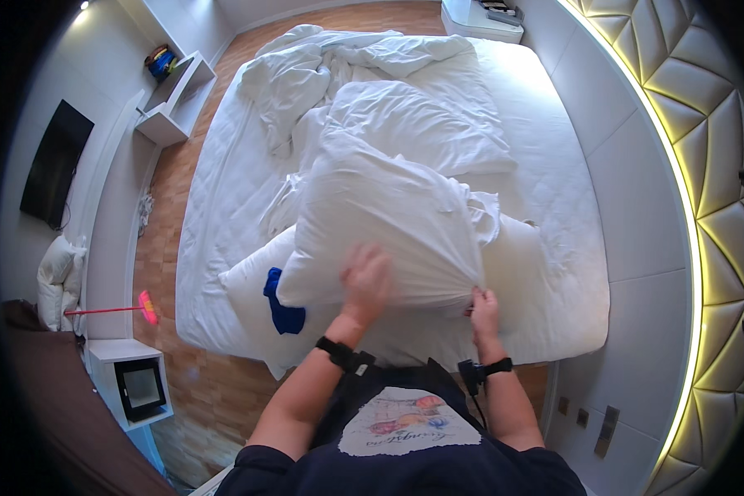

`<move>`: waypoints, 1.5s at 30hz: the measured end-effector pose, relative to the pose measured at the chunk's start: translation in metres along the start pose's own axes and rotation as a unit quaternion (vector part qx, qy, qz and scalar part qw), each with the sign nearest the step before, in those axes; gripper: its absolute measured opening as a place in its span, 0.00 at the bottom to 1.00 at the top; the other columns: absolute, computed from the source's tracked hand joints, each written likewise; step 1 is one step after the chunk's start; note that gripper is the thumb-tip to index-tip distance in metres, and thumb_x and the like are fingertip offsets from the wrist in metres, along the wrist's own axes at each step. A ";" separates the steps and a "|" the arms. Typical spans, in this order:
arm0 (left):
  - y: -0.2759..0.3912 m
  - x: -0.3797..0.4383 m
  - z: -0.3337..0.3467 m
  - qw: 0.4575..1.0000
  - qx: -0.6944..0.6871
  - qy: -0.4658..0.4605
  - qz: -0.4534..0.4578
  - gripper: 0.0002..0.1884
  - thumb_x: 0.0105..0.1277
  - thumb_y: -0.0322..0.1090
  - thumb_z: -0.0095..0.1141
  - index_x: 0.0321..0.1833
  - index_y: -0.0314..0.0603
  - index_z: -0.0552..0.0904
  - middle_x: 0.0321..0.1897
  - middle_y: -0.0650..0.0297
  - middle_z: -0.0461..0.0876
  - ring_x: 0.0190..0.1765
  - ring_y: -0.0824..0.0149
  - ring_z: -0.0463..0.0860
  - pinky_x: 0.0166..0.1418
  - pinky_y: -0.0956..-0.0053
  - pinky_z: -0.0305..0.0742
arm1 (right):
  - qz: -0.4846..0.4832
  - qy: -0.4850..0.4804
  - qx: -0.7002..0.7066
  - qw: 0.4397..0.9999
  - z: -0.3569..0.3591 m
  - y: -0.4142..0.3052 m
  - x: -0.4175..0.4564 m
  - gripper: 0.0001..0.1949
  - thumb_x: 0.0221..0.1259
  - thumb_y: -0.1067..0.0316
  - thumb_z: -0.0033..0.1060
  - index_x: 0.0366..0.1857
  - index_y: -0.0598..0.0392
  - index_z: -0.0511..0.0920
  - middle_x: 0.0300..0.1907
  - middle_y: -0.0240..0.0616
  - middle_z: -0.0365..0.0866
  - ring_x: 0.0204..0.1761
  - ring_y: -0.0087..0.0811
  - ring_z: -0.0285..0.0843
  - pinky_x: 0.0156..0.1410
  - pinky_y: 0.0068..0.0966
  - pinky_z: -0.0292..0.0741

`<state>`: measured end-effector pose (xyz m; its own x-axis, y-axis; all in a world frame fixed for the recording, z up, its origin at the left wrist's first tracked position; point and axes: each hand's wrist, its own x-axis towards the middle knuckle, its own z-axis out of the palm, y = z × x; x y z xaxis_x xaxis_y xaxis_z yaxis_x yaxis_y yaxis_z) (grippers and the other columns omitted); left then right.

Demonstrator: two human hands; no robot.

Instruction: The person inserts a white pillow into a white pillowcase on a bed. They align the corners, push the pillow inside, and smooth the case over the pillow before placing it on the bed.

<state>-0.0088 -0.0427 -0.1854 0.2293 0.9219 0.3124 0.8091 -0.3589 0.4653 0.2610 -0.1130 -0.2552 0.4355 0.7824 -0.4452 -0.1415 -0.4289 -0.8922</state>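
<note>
A pillow in a white pillowcase lies before me on the bed, its near edge towards my body. My right hand grips the case at the pillow's near right corner, and creases run from there across the fabric. Over the near left part of the pillow is my left hand, blurred; whether it touches the cloth I cannot tell. Beyond lies another white pillow. White bedding also shows under the held pillow. A blue cloth rests beside its near left corner.
A rumpled white duvet covers the far part of the bed's white mattress. On the left are a red-handled broom, a white cabinet and a wall-mounted television. A padded headboard wall rises on the right.
</note>
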 end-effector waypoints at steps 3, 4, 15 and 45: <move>-0.050 -0.018 -0.020 0.982 0.132 0.124 -0.061 0.40 0.68 0.54 0.65 0.78 0.41 0.69 0.71 0.45 0.74 0.77 0.40 0.66 0.80 0.45 0.56 | -0.025 0.033 -0.044 0.998 -0.017 -0.007 0.014 0.15 0.81 0.56 0.55 0.31 0.49 0.74 0.28 0.25 0.73 0.29 0.18 0.72 0.32 0.21 0.71; -0.065 -0.026 -0.025 0.972 0.154 0.139 -0.109 0.45 0.66 0.60 0.66 0.80 0.40 0.66 0.72 0.44 0.73 0.77 0.40 0.65 0.80 0.46 0.56 | -0.059 0.044 -0.072 0.995 -0.019 -0.007 0.021 0.15 0.80 0.57 0.56 0.32 0.52 0.74 0.27 0.29 0.74 0.30 0.22 0.73 0.34 0.26 0.72; -0.125 -0.089 -0.038 0.926 -0.124 0.037 -0.353 0.32 0.77 0.66 0.51 0.42 0.35 0.78 0.38 0.39 0.84 0.45 0.36 0.84 0.49 0.50 0.77 | -0.235 0.098 -0.347 0.903 0.009 -0.014 0.045 0.13 0.74 0.57 0.57 0.38 0.57 0.77 0.35 0.55 0.84 0.40 0.60 0.82 0.45 0.52 0.75; 0.009 0.007 0.046 0.984 -0.002 -0.170 0.058 0.31 0.68 0.40 0.65 0.76 0.60 0.75 0.87 0.55 0.53 0.88 0.44 0.44 0.85 0.36 0.39 | -0.203 0.132 -0.267 0.933 0.074 -0.033 0.048 0.27 0.74 0.41 0.59 0.55 0.59 0.78 0.45 0.56 0.88 0.46 0.58 0.86 0.51 0.49 0.79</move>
<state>0.0246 -0.0330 -0.2173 0.4886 0.8698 0.0680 0.7652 -0.4647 0.4456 0.2206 -0.0279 -0.2525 0.5707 0.8210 0.0182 0.5145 -0.3402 -0.7871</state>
